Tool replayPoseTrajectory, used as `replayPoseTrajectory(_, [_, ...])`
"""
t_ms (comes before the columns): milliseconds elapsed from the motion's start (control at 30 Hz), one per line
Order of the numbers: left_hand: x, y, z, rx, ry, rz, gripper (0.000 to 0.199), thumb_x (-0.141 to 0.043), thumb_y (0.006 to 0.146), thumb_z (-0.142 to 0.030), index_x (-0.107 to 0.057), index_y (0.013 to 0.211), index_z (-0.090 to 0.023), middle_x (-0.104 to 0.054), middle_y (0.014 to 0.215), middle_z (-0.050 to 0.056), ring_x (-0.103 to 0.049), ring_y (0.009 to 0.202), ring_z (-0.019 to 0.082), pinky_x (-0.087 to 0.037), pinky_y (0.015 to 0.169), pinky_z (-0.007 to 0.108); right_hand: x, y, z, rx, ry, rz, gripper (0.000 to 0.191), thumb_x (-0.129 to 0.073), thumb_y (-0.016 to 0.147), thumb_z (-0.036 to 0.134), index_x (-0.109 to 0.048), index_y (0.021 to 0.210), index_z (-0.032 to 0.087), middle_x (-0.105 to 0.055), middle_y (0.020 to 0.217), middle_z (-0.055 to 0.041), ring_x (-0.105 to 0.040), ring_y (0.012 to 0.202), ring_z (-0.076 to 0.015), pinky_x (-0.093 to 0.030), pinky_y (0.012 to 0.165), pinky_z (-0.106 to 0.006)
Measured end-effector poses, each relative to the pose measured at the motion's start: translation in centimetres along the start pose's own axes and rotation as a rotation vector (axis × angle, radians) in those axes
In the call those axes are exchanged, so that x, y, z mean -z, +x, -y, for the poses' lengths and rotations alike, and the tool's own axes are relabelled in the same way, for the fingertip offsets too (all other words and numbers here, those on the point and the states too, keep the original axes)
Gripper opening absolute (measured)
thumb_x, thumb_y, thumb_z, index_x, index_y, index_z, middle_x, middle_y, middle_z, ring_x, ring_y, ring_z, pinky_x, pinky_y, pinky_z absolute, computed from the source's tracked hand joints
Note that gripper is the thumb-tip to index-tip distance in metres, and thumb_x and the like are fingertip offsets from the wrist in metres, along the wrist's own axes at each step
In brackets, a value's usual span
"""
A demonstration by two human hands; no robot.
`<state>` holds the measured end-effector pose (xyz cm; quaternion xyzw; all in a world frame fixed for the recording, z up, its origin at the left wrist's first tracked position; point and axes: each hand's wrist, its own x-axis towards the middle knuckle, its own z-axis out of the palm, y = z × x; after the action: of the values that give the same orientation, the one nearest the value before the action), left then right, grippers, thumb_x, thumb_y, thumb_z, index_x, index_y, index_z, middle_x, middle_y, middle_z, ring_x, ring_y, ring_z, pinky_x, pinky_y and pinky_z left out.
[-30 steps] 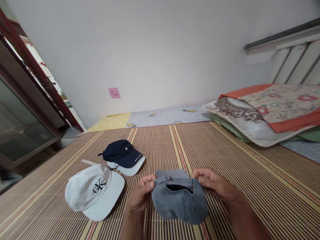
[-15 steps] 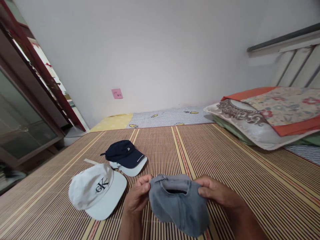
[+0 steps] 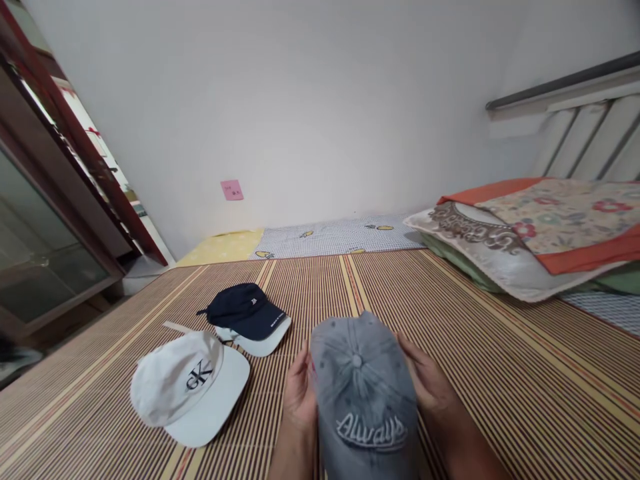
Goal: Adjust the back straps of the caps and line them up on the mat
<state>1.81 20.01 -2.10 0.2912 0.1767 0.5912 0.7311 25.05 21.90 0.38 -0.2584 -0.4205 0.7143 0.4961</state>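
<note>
Between my two hands is a grey baseball cap (image 3: 363,380) with raised white "Always" lettering, its crown facing up and its brim toward me. My left hand (image 3: 300,393) grips its left side and my right hand (image 3: 430,380) its right side; the cap hides some fingertips. To the left, a white cap (image 3: 175,380) with dark letters lies on the striped mat, brim to the right. Just beyond it a navy cap (image 3: 245,310) rests on another white-brimmed cap (image 3: 265,345), mostly covered.
The striped bamboo mat (image 3: 310,287) spreads over the bed up to a checked cloth (image 3: 320,237) by the wall. Stacked pillows (image 3: 480,247) lie at the right, near a radiator (image 3: 595,137). A pink note (image 3: 232,190) is stuck on the wall. A glass-fronted cabinet (image 3: 45,247) stands at left.
The grey cap has turned in my hands: its back opening faced up before, and now the crown and lettering show. Both hands have shifted to its sides. The other caps stay put.
</note>
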Motion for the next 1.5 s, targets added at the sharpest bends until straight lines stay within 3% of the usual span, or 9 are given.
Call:
replayPoseTrajectory(100, [0.9,1.0,0.9,0.037,-0.135,0.055,0.010,-0.076,0.090,-0.030,-0.083,0.089,-0.023,-0.084,0.087,0.002,-0.073,0.114,0.022,-0.046,0.112,0.035,1.1,1.2,-1.5,-0.069,0.108,-0.005,0.051,-0.078,0.078,0.064,-0.079,0.103,0.020,-0.081,0.101,-0.0112,-0.072,0.110,-0.0337,-0.055,0.101,-0.048])
replayPoseTrajectory(333, [1.6,1.6,2.6,0.125,-0.185,0.064,0.019,-0.076,0.090,-0.038,-0.085,0.096,-0.022,-0.084,0.091,0.007,-0.072,0.118,0.030,-0.045,0.115,0.046,2.9,0.5,-2.9,-0.136,0.204,-0.015,0.045,-0.084,0.072,0.062,-0.080,0.086,0.020,-0.083,0.093,-0.0102,-0.074,0.111,-0.0346,-0.056,0.103,-0.049])
replayPoseTrajectory(500, [0.6,1.6,3.6,0.188,-0.212,0.176,0.023,-0.067,0.096,-0.035,-0.085,0.097,-0.020,-0.083,0.110,0.012,-0.066,0.129,0.032,-0.035,0.123,0.049,3.3,0.8,-4.3,-0.209,0.256,-0.021,0.028,-0.085,0.075,0.047,-0.079,0.081,0.021,-0.084,0.091,-0.0091,-0.075,0.111,-0.0343,-0.056,0.104,-0.049])
replayPoseTrajectory(667, [-0.2,0.6,3.1,0.201,-0.237,0.265,0.042,-0.051,0.104,-0.047,-0.083,0.111,-0.020,-0.075,0.132,0.013,-0.049,0.146,0.033,-0.019,0.129,0.050,3.8,1.1,-4.2,-0.268,0.309,-0.010,0.036,-0.076,0.082,0.055,-0.081,0.092,0.021,-0.083,0.103,-0.0116,-0.071,0.120,-0.0350,-0.053,0.107,-0.052])
replayPoseTrajectory(833, [0.1,0.4,2.9,0.224,-0.216,0.235,0.046,-0.046,0.105,-0.048,-0.081,0.115,-0.020,-0.071,0.138,0.012,-0.042,0.151,0.031,-0.015,0.130,0.048,4.0,1.0,-4.0,-0.224,0.410,-0.043,0.044,-0.071,0.087,0.060,-0.080,0.102,0.020,-0.082,0.114,-0.0129,-0.066,0.127,-0.0359,-0.051,0.109,-0.054])
replayPoseTrajectory(1033, [0.8,1.1,3.1,0.254,-0.192,0.125,0.045,-0.053,0.101,-0.051,-0.079,0.117,-0.018,-0.073,0.134,0.014,-0.049,0.146,0.034,-0.023,0.128,0.051,4.1,1.1,-4.8,-0.203,0.376,-0.077,0.043,-0.084,0.076,0.048,-0.080,0.107,0.019,-0.082,0.113,-0.0124,-0.069,0.124,-0.0353,-0.051,0.110,-0.051])
replayPoseTrajectory(1167, [1.2,1.2,3.3,0.285,-0.180,0.058,0.049,-0.056,0.099,-0.055,-0.077,0.122,-0.018,-0.075,0.132,0.015,-0.053,0.142,0.035,-0.029,0.126,0.053,4.3,1.0,-4.6,-0.204,0.374,-0.076,0.043,-0.080,0.081,0.053,-0.080,0.107,0.020,-0.081,0.117,-0.0125,-0.068,0.126,-0.0351,-0.051,0.111,-0.052])
replayPoseTrajectory(1333, [2.6,1.6,3.5,0.307,-0.167,0.024,0.040,-0.060,0.099,-0.047,-0.078,0.118,-0.017,-0.077,0.128,0.014,-0.058,0.138,0.035,-0.033,0.124,0.053,5.1,1.2,-4.2,-0.204,0.379,-0.084,0.048,-0.075,0.084,0.058,-0.079,0.111,0.019,-0.080,0.120,-0.0133,-0.066,0.128,-0.0352,-0.050,0.112,-0.053])
replayPoseTrajectory(1500, [3.8,2.0,3.8,0.293,-0.189,0.042,0.032,-0.061,0.099,-0.041,-0.080,0.110,-0.017,-0.077,0.126,0.014,-0.058,0.138,0.035,-0.032,0.124,0.053,5.8,1.7,-4.9,-0.235,0.379,-0.098,0.040,-0.078,0.086,0.045,-0.078,0.117,0.019,-0.081,0.119,-0.0109,-0.069,0.125,-0.0322,-0.050,0.113,-0.048])
